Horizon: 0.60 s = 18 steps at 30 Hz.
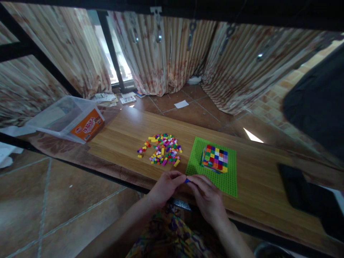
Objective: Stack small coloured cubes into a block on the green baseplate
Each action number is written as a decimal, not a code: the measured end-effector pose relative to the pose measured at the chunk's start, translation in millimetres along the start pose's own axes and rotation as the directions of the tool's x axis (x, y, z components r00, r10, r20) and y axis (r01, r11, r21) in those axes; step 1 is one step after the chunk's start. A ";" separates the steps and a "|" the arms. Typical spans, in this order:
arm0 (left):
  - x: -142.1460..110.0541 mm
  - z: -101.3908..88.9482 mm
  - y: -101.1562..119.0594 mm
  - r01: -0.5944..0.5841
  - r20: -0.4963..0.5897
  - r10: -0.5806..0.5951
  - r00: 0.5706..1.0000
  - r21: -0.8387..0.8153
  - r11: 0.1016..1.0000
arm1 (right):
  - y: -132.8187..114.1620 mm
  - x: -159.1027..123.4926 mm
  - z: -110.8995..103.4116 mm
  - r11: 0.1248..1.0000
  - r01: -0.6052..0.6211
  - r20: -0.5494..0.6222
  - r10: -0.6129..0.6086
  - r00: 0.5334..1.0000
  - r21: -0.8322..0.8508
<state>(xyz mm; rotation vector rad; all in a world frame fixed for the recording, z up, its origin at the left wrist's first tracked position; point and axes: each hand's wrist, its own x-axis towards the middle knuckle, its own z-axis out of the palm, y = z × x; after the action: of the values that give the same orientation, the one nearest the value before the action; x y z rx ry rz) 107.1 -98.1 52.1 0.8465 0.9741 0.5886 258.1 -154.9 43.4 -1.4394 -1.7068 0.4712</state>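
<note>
A small blue toy brick (186,181) is pinched between my two hands, close to the near edge of the wooden board. My left hand (168,186) closes on it from the left with thumb and fingers. From the right, my right hand (206,195) grips it with the fingertips. Just beyond my right hand lies a green baseplate (196,152), which bears a block of many-coloured bricks (215,158). Left of the plate, a loose pile of small coloured bricks (165,149) spreads over the board.
A clear plastic bin (61,120) with an orange label stands at the left end of the board (120,125). Dark flat objects (295,186) lie at the right end. Papers (181,104) rest on the tiled floor behind, before striped curtains (166,57).
</note>
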 end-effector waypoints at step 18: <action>52.4 49.2 -8.9 -0.365 0.166 0.325 0.931 0.421 0.831 | 60.5 31.2 -37.8 0.911 -0.184 -0.382 0.032 0.924 -0.369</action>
<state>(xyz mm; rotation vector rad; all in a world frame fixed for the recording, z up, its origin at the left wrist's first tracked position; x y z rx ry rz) 175.1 -80.4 34.9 1.4728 0.8921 0.6387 325.5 -117.6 31.9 -1.7919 -1.4677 -0.1060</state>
